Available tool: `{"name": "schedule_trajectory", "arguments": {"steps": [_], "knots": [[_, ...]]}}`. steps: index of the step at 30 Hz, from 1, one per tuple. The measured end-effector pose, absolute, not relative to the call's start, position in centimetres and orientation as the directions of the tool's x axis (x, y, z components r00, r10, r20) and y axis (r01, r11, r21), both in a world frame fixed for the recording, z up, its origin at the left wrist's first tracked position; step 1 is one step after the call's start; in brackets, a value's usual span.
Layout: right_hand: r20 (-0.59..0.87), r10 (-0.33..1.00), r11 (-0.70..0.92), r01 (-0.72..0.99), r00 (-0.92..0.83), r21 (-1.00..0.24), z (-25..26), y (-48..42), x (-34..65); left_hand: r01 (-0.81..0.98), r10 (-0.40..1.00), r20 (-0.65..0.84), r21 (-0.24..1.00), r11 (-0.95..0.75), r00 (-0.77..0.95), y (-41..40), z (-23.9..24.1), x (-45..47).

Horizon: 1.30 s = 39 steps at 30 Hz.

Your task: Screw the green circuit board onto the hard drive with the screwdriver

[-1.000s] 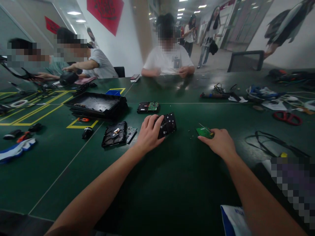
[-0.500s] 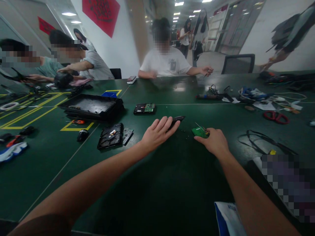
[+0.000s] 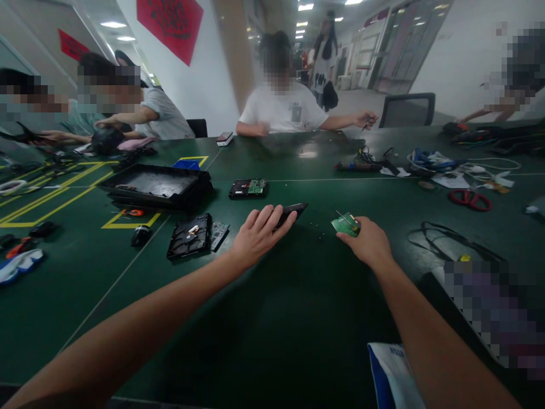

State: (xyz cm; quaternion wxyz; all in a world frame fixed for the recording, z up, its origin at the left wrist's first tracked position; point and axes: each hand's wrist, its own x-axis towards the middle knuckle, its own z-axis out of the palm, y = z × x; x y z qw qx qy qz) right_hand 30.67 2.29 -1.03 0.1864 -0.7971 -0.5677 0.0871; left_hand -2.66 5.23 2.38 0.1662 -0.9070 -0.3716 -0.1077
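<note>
Gripped by the left hand [image 3: 259, 234] over the green table [image 3: 272, 335] — contact cannot be told — the black casing [image 3: 296, 212] slants from near left to far right, left of the smaller green board [image 3: 347, 228] and thin metal shaft [image 3: 343, 216] pinched by the right hand [image 3: 371, 241], pale specks [image 3: 322, 234] scattered between.

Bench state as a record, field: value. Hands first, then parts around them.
left_hand: left hand grips black part, seen nearly edge-on
right_hand: right hand holds green circuit board plus thin metal shaft; shaft's other end not clear
between_hands: tiny pale bits on green table
left_of_left_hand: black casing, grey circuit board beside it
beyond_left_hand: black drive with green board
far_left: black tray
right_side: red-handled scissors, black cable
</note>
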Motion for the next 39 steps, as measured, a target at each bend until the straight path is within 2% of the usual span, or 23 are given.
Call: {"name": "schedule_trajectory", "arguments": {"steps": [4, 7, 9, 11, 19, 22, 24, 26, 29, 31, 33, 39], "knots": [[0.073, 0.93, -0.299, 0.857, 0.36, -0.42, -0.9, 2.4, 30.7, 0.753, 0.656, 0.412, -0.125, -0.646, 0.632, 4.9, 2.9, -2.8], [0.077, 0.914, -0.317, 0.818, 0.399, -0.48, -0.9, 2.3, 31.0, 0.799, 0.738, 0.452, 0.084, -0.595, 0.502, 3.9, 3.3, -3.1], [0.082, 0.902, -0.324, 0.791, 0.424, -0.52, -0.8, 2.3, 31.1, 0.789, 0.805, 0.393, 0.254, -0.56, 0.445, 2.9, 3.1, -3.4], [0.091, 0.893, -0.327, 0.775, 0.441, -0.541, -0.7, 2.3, 31.2, 0.774, 0.848, 0.335, 0.363, -0.519, 0.411, 1.8, 2.4, -3.7], [0.045, 0.905, -0.348, 0.796, 0.424, -0.495, -1.2, 2.7, 31.7, 0.735, 0.918, 0.346, 0.57, -0.368, 0.191, 0.8, 0.6, -5.6], [0.065, 0.904, -0.319, 0.767, 0.423, -0.556, -1.2, 2.8, 31.8, 0.698, 0.961, 0.27, 0.679, -0.228, 0.051, 1.5, 0.8, -6.6], [0.085, 0.904, -0.27, 0.715, 0.418, -0.645, -0.7, 2.6, 31.1, 0.693, 0.97, 0.244, 0.701, -0.169, -0.01, 1.8, 0.7, -7.0], [0.092, 0.936, -0.157, 0.637, 0.34, -0.754, 0.1, 2.1, 29.2, 0.704, 0.966, 0.257, 0.693, -0.157, -0.038, 2.0, 0.5, -7.2], [0.064, 0.996, 0.022, 0.555, 0.056, -0.831, 1.2, 1.0, 24.8, 0.715, 0.959, 0.279, 0.681, -0.159, -0.052, 2.1, 0.2, -7.4], [0.052, 0.995, 0.094, 0.584, -0.088, -0.806, 1.6, 0.4, 22.0, 0.723, 0.949, 0.308, 0.67, -0.17, -0.062, 2.2, 0.1, -7.5], [0.073, 0.985, 0.159, 0.661, -0.155, -0.733, 1.7, 0.2, 20.2, 0.733, 0.941, 0.331, 0.658, -0.173, -0.074, 2.3, 0.1, -7.7], [0.147, 0.989, 0.095, 0.775, -0.003, -0.625, 1.0, 1.3, 22.1, 0.722, 0.952, 0.306, 0.659, -0.211, 0.0, 2.5, -0.2, -8.0]]}}
